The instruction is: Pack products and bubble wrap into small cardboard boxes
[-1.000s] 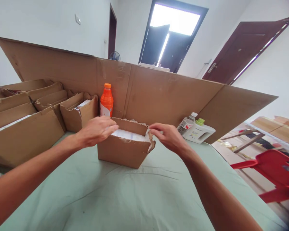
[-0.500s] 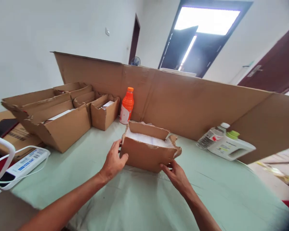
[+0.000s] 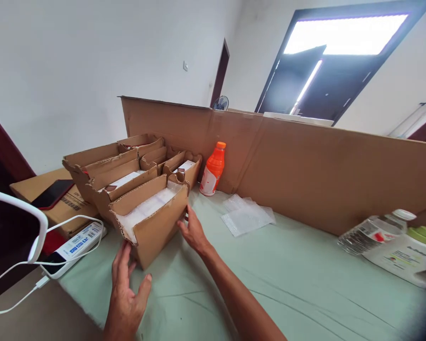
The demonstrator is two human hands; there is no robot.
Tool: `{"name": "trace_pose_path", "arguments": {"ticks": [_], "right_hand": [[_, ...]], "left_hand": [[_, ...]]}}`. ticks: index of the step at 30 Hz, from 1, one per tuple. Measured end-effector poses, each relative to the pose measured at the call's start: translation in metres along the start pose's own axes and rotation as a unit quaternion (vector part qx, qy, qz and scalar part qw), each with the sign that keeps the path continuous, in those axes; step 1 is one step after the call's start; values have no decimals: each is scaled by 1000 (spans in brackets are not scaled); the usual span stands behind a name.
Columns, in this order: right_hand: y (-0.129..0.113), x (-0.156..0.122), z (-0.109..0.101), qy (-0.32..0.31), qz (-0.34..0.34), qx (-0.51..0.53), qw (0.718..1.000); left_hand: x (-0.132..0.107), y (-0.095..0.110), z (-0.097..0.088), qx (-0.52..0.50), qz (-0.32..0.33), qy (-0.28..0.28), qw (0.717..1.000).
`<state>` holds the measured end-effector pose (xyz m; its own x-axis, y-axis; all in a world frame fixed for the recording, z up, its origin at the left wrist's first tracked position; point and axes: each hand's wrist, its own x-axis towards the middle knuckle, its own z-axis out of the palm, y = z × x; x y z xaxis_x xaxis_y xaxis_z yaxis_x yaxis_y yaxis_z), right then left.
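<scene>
A narrow open-topped cardboard box (image 3: 163, 227) stands at the left of the table, its long side turned towards me. White bubble-wrap sheets (image 3: 145, 208) fill it. My right hand (image 3: 195, 232) grips the box's far right end, thumb on the side wall and fingers round the corner. At the near left end is my left hand (image 3: 128, 284); its fingertips touch the box while the thumb sticks out, away from the cardboard. Right behind this box stands another cardboard box (image 3: 142, 184) with white items inside.
More cardboard boxes (image 3: 102, 156) stand at the back left. An orange bottle (image 3: 213, 170) and flat clear bubble bags (image 3: 248, 215) lie along the cardboard wall (image 3: 305, 161). At right are a water bottle (image 3: 372, 232) and white jug (image 3: 401, 255); at left a power strip (image 3: 74, 248) and phone (image 3: 53, 194).
The box of bubble wrap has moved left and turned, now beside the other boxes. The clear bags behind it have come into view. My left thumb has come off the box; the view has swung left.
</scene>
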<state>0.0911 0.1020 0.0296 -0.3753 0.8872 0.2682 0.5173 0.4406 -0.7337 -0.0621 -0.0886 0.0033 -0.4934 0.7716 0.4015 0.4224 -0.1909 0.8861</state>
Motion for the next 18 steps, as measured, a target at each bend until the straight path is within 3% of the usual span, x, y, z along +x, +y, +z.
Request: {"name": "trace_pose_path", "arguments": {"ticks": [2,5,13,18], "right_hand": [[5,3,21,5,-1,-57,998],[13,-4,31,-34,0,-99,995],[-1,-39,10,-138,-41,-166,976],[2,-79,-3,-141,-34,-179,973]], "left_hand": [[13,-5,5,9,2,-4,1000],[24,-8,16,11,0,-3,1000],[29,-14,35,-5,6,-24,1000],[15,-28,34,-40,-28,-43,998]]}}
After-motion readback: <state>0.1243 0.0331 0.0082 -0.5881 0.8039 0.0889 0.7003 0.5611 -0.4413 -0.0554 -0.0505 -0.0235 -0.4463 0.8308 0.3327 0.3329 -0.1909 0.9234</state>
